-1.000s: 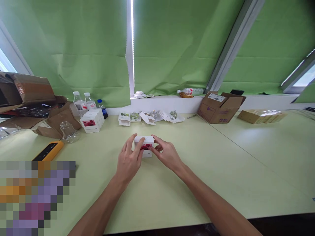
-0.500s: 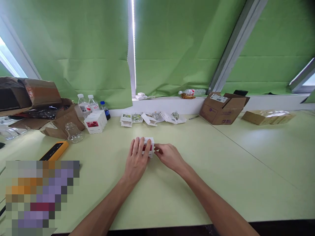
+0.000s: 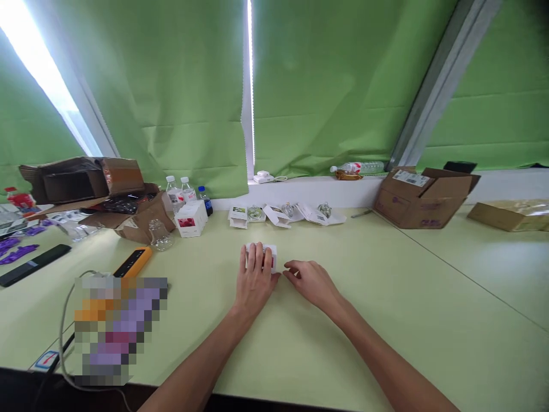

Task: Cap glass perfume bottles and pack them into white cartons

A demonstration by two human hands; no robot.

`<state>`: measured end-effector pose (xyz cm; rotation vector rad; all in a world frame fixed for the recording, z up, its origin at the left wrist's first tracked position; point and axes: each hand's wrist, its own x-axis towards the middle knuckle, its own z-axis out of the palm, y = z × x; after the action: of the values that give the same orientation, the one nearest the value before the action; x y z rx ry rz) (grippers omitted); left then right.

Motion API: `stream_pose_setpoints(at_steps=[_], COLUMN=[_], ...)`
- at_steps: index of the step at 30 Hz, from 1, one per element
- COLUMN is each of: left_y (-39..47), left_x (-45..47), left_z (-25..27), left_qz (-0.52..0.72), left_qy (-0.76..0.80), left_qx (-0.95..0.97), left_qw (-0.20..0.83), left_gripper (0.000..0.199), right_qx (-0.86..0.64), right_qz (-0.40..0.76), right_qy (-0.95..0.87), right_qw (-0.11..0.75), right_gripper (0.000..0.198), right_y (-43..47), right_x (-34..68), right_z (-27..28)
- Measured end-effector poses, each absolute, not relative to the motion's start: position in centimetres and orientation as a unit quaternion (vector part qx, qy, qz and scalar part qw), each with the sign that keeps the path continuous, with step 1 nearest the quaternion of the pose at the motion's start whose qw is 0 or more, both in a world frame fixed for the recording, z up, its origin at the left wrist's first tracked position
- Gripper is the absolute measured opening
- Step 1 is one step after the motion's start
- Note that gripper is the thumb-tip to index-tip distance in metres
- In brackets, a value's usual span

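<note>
My left hand (image 3: 255, 280) lies over a small white box (image 3: 273, 252) with a dark red picture panel. Its fingers reach across the top and its thumb extends along the near side, covering much of the box. Just to the right, my right hand (image 3: 311, 280) hovers by the box without touching it. The thumb and index finger there are bent with a small gap between them, and nothing shows in that gap.
Along the back lie opened white cartons (image 3: 277, 216) with small glass pieces (image 3: 325, 210). At left are stacked white boxes (image 3: 191, 220), bottles (image 3: 187, 190), a glass vessel (image 3: 159, 236), cardboard boxes (image 3: 137, 223) and an orange power strip (image 3: 132, 262). Another cardboard box (image 3: 412, 200) stands right.
My right hand has drawn away from the box's right side, leaving a gap. My left hand still holds the box. The whole view has shifted, with more of the left side showing.
</note>
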<state>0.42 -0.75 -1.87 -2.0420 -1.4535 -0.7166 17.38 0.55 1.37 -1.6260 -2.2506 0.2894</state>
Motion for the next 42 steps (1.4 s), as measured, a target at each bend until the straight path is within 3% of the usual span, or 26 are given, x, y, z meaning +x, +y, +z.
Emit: stream_pose_setpoints(at_steps=[29, 42], left_y=[6.6, 9.4], left_x=[-16.8, -19.4], left_z=[-0.4, 0.0], left_qz=[-0.187, -0.137], left_qy=[-0.717, -0.750], left_qx=[-0.611, -0.580], left_qw=[0.277, 0.288], left_gripper=[0.065, 0.060], right_qx=[-0.538, -0.533], right_qz=[0.116, 0.111], right_qy=[-0.822, -0.826], right_qw=[0.145, 0.147], right_gripper=[0.033, 0.032], right_y=[0.0, -0.4], right_x=[16.7, 16.9], right_z=[0.8, 0.7])
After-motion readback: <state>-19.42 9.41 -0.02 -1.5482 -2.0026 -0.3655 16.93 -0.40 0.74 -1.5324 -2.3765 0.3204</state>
